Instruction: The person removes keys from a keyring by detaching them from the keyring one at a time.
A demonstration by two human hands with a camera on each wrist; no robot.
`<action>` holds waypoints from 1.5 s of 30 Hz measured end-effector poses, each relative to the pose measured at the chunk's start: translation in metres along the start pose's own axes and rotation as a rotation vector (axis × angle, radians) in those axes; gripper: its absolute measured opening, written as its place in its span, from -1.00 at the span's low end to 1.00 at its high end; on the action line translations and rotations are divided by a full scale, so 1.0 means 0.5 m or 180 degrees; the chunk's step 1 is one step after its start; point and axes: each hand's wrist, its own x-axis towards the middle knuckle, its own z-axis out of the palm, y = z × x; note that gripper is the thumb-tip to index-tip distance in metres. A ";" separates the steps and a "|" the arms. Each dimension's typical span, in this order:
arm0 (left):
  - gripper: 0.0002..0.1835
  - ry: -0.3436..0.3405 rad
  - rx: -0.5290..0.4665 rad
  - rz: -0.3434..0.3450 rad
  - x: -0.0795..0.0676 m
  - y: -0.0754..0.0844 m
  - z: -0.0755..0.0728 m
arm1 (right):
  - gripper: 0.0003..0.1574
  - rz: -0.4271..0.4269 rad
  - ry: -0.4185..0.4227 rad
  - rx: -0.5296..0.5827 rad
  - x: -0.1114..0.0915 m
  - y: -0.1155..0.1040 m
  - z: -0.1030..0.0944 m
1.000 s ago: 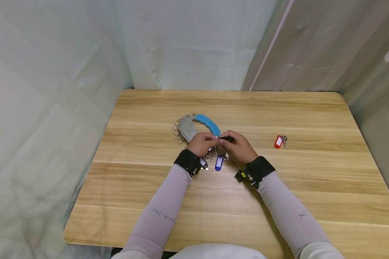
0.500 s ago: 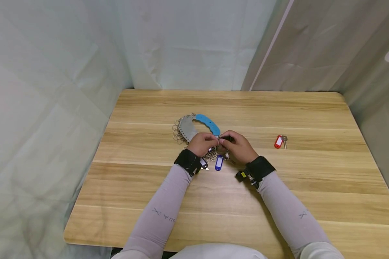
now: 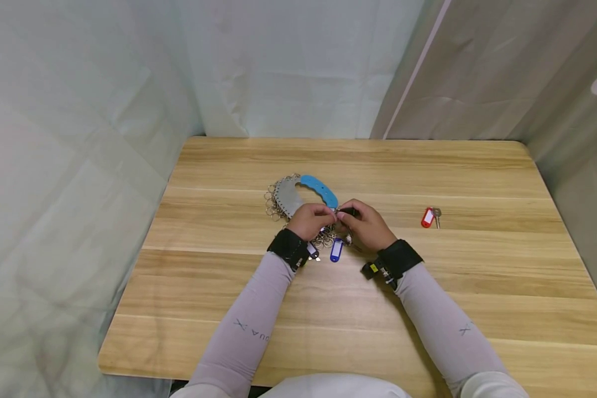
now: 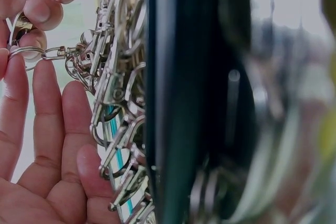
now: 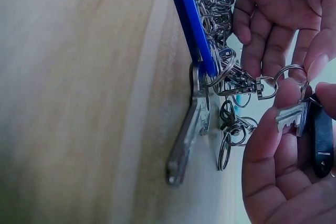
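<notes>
A crescent-shaped metal key holder with a blue handle point(image 3: 319, 189) lies mid-table, its curved edge lined with several clasps and rings. At its near right end my left hand point(image 3: 308, 220) pinches a split ring point(image 5: 287, 68) that hangs from a swivel clasp point(image 4: 55, 52). Facing it, my right hand point(image 3: 370, 226) holds a key point(image 5: 292, 116) and a black key tag point(image 5: 321, 140) right at that ring. In the right wrist view the fingertips of both hands nearly meet around the ring. A blue key tag point(image 3: 336, 250) hangs toward the front from the holder.
A red key tag point(image 3: 427, 218) with a silver key point(image 3: 437, 216) lies to the right on the wooden table point(image 3: 477, 276). Another dark tag point(image 3: 313, 251) shows beside the left wrist strap. Pale curtains point(image 3: 298, 66) stand behind the table.
Both hands stay almost in the same place at the split ring; my right fingers shift only very slightly. The key holder and the red tag have not moved.
</notes>
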 end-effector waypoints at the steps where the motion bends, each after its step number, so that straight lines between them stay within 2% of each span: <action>1: -0.82 0.0003 0.0006 0.0004 0.000 0.000 0.000 | -0.78 -0.0001 0.0004 -0.0006 0.000 0.001 0.000; 24: -0.82 -0.0043 0.0010 0.0013 -0.003 0.003 -0.001 | -0.79 -0.0065 0.0053 -0.0158 0.000 0.003 -0.002; 37: -0.79 -0.0009 0.0073 -0.0053 -0.003 0.005 0.000 | -0.81 -0.0058 0.0015 0.0076 -0.003 -0.007 0.000; 45: -0.78 0.0000 0.0049 -0.0071 -0.004 0.004 -0.001 | -0.80 -0.0088 -0.0041 0.0090 0.000 0.000 0.001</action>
